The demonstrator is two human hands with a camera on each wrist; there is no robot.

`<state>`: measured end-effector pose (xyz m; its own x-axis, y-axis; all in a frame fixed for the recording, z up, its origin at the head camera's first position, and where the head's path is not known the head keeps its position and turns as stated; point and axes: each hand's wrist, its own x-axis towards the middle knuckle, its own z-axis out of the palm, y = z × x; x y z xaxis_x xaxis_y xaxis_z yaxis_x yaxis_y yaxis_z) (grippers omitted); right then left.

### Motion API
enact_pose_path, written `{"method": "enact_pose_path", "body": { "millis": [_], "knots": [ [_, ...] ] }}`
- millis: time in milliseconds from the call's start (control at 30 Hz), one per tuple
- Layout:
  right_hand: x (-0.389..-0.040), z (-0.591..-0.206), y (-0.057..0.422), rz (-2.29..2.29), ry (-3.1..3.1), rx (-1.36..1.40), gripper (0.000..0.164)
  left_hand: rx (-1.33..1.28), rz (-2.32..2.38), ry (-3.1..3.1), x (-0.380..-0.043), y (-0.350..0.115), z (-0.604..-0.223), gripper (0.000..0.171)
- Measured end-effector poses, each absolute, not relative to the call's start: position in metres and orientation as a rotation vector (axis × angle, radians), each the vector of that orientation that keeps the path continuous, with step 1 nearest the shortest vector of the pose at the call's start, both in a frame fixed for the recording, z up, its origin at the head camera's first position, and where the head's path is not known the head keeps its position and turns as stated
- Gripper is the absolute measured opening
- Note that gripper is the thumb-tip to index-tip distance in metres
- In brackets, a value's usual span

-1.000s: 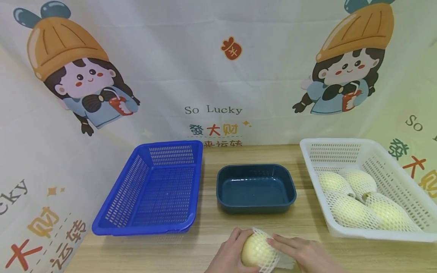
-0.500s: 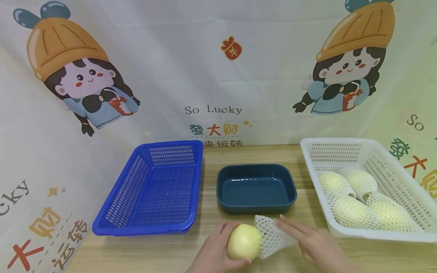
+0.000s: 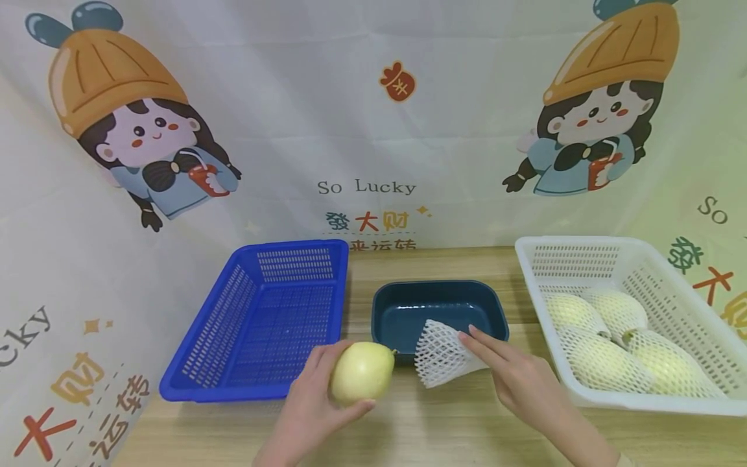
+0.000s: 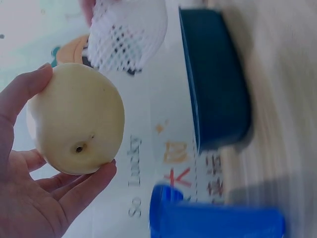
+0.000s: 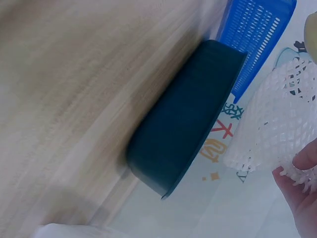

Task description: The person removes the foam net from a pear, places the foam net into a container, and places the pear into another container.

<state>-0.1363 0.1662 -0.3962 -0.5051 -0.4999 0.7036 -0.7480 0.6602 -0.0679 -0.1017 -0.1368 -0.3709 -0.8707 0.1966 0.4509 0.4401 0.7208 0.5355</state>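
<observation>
My left hand [image 3: 318,395] grips a bare pale-yellow pear [image 3: 363,373], thumb and fingers curled around its sides. A short stem points right in the head view; in the left wrist view the pear's [image 4: 79,119] dimpled end faces the camera. My right hand [image 3: 519,379] pinches a white foam net sleeve [image 3: 446,355] by one end, as the right wrist view shows with the sleeve [image 5: 277,119] hanging from thumb and finger. The sleeve is apart from the pear and in front of the dark teal basin [image 3: 440,292].
A blue plastic basket [image 3: 251,392] stands at the left, with nothing seen in it. At the right, a white basket [image 3: 659,403] holds several pears [image 3: 604,363] in foam nets. The teal basin sits between them on the wooden table [image 3: 432,428].
The pear came out of its foam net sleeve. Both hands rose from the table's front; the left moved left with the pear, while the right kept the sleeve.
</observation>
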Motion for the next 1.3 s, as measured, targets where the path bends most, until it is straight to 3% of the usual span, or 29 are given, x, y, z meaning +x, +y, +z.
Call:
{"method": "enact_pose_path", "body": {
  "millis": [667, 1300],
  "knots": [
    [-0.173, -0.396, 0.157, 0.371, -2.276, 0.824, 0.069, -0.152, -0.793, -2.706, -0.129, -0.197, -0.368, 0.076],
    [-0.201, -0.413, 0.148, 0.266, -2.438, 0.771, 0.07, -0.114, -0.715, -2.888, -0.152, -0.208, -0.379, 0.072]
  ]
}}
